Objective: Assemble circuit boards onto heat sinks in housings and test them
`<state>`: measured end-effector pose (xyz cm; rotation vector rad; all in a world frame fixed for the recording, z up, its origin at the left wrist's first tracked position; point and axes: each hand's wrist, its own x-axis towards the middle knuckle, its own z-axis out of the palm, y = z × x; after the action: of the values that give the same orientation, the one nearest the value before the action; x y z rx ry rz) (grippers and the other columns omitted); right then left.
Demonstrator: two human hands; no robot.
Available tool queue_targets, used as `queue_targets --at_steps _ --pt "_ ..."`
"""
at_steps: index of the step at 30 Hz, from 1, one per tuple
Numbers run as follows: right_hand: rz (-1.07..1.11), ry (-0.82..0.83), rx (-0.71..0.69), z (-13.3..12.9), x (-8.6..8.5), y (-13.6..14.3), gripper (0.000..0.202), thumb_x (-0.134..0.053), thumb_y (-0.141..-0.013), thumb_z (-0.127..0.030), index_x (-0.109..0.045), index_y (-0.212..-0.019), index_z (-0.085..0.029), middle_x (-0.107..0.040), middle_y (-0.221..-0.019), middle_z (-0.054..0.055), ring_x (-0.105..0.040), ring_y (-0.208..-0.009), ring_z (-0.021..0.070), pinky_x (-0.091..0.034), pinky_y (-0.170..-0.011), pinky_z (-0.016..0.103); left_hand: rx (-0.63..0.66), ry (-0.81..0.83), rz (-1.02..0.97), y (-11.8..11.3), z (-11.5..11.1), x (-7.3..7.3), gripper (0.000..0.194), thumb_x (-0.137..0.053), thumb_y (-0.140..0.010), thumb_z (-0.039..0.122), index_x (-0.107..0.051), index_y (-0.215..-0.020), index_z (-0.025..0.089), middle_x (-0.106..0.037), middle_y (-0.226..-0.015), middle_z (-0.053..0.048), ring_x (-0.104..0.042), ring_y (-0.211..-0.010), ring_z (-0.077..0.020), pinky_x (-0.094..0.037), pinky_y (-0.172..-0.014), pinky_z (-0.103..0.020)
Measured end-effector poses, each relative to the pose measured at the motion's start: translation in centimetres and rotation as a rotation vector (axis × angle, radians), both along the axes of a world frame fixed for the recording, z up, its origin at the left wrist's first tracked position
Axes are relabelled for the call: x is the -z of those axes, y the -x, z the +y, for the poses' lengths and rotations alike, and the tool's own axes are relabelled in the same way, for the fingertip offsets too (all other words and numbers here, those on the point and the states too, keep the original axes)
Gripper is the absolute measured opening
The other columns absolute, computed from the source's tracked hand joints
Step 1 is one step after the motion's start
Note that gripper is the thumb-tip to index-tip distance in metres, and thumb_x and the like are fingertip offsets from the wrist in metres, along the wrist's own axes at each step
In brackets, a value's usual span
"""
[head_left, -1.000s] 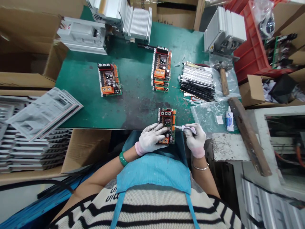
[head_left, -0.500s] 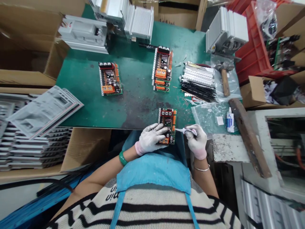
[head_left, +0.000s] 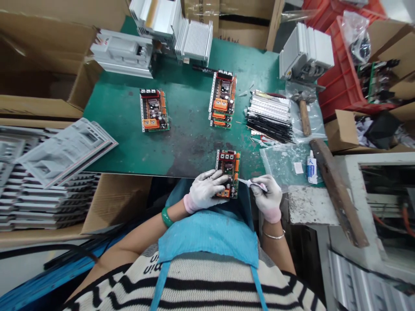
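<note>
My left hand (head_left: pixel 207 189), in a white glove, lies across the lower left of a circuit board (head_left: pixel 231 166) at the table's front edge. Its fingers reach over the components and hold the board; the grip underneath is hidden. In my gloved right hand (head_left: pixel 268 196) a small glue tube (head_left: pixel 258 185) is pinched, its thin pale nozzle pointing left at the board's right edge, close to an orange connector. Whether the tip touches the board I cannot tell. Another circuit board (head_left: pixel 154 110) lies farther left, and a stack of boards (head_left: pixel 223 93) stands ahead.
Metal heat sinks (head_left: pixel 194 41) stand along the back. To the right are a bundle of black and silver strips (head_left: pixel 269 114), a hammer (head_left: pixel 304 116), a blue-white tube (head_left: pixel 311 168) and a long wooden handle (head_left: pixel 340 194). Grey panels (head_left: pixel 68 151) overhang the left edge.
The view has shifted slightly. My right hand has tilted the glue tube a little, its rear end now lower, with the nozzle still at the board's right edge. My left hand stays on the board.
</note>
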<state>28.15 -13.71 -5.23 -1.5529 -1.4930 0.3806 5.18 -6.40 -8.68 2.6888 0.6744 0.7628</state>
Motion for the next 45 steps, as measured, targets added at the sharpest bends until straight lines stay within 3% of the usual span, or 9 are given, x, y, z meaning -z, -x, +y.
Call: queue_targets --at_steps 14,19,22,27,31,34,37,40,45 --pt "-0.267 -0.071 -0.093 -1.1 -0.2 0.0 0.011 -0.064 -0.088 -0.023 -0.070 -0.096 -0.028 -0.067 -0.083 0.002 -0.064 -0.073 0.0163 -0.051 -0.066 0.030 -0.015 0.017 0.007 0.1 -0.2 0.2 0.031 -0.066 -0.086 0.054 -0.071 -0.097 0.026 -0.071 -0.118 -0.003 -0.061 -0.118 -0.0228 -0.046 -0.103 -0.037" --pt "0.214 -0.063 0.287 -1.1 0.0 -0.2 0.011 -0.068 -0.085 -0.032 -0.068 -0.088 -0.022 -0.064 -0.081 0.000 -0.061 -0.069 0.0141 -0.049 -0.063 0.027 0.011 0.011 -0.028 0.4 0.9 -1.6 0.031 -0.067 -0.086 0.053 -0.069 -0.098 0.025 -0.069 -0.121 -0.003 -0.060 -0.122 -0.0237 -0.045 -0.107 -0.039" --pt "0.615 -0.047 0.448 0.4 0.8 0.1 0.023 -0.067 -0.086 -0.040 -0.064 -0.094 -0.019 -0.062 -0.077 -0.002 -0.057 -0.061 0.0110 -0.047 -0.060 0.026 0.000 -0.011 0.007 0.5 4.0 -4.8 0.027 -0.068 -0.086 0.050 -0.069 -0.093 0.024 -0.067 -0.126 -0.003 -0.057 -0.125 -0.0252 -0.044 -0.110 -0.041" --pt "0.828 0.010 0.361 3.6 1.2 0.8 0.034 -0.073 -0.079 -0.047 -0.062 -0.093 -0.017 -0.061 -0.070 -0.004 -0.054 -0.059 0.0102 -0.045 -0.059 0.025 -0.129 0.035 -0.175 0.0 13.0 -9.5 0.038 -0.076 -0.079 0.045 -0.062 -0.103 0.020 -0.059 -0.136 -0.009 -0.050 -0.133 -0.0272 -0.041 -0.116 -0.047" --pt "0.827 0.031 0.325 4.6 1.3 1.1 0.039 -0.075 -0.075 -0.050 -0.063 -0.091 -0.017 -0.062 -0.067 -0.004 -0.053 -0.057 0.0108 -0.044 -0.057 0.025 -0.147 0.090 -0.290 -0.9 18.9 -9.8 0.043 -0.075 -0.076 0.031 -0.054 -0.111 0.019 -0.059 -0.137 -0.009 -0.056 -0.127 -0.0229 -0.047 -0.109 -0.040" --pt "0.800 0.037 0.350 4.7 1.7 1.0 0.041 -0.075 -0.074 -0.051 -0.065 -0.091 -0.016 -0.064 -0.069 -0.002 -0.056 -0.059 0.0120 -0.045 -0.058 0.026 -0.151 0.151 -0.229 -1.6 20.9 -9.2 0.045 -0.075 -0.073 0.026 -0.053 -0.112 0.018 -0.059 -0.137 -0.008 -0.062 -0.118 -0.0218 -0.051 -0.104 -0.036" --pt "0.795 0.041 0.349 4.6 2.0 0.9 0.041 -0.077 -0.072 -0.050 -0.065 -0.092 -0.016 -0.066 -0.071 -0.001 -0.058 -0.061 0.0130 -0.047 -0.059 0.027 -0.185 0.175 -0.178 -2.2 21.2 -9.1 0.048 -0.075 -0.074 0.030 -0.053 -0.116 0.018 -0.060 -0.136 -0.008 -0.062 -0.118 -0.0222 -0.051 -0.103 -0.037" --pt "0.816 0.040 0.334 4.6 2.0 0.8 0.040 -0.077 -0.072 -0.048 -0.063 -0.093 -0.017 -0.065 -0.070 -0.002 -0.059 -0.060 0.0129 -0.046 -0.059 0.026 -0.259 0.052 -0.127 -1.4 20.4 -9.4 0.069 -0.080 -0.070 0.044 -0.051 -0.126 0.018 -0.056 -0.139 -0.011 -0.048 -0.134 -0.0283 -0.035 -0.118 -0.047" --pt "0.852 0.019 0.352 4.5 1.5 0.8 0.038 -0.075 -0.073 -0.047 -0.059 -0.092 -0.019 -0.064 -0.070 -0.004 -0.058 -0.060 0.0113 -0.046 -0.059 0.024 -0.630 -0.047 -0.066 4.6 17.6 -8.9 0.074 -0.066 -0.079 0.063 -0.046 -0.135 0.019 -0.050 -0.143 -0.014 -0.044 -0.135 -0.0327 -0.029 -0.119 -0.052"
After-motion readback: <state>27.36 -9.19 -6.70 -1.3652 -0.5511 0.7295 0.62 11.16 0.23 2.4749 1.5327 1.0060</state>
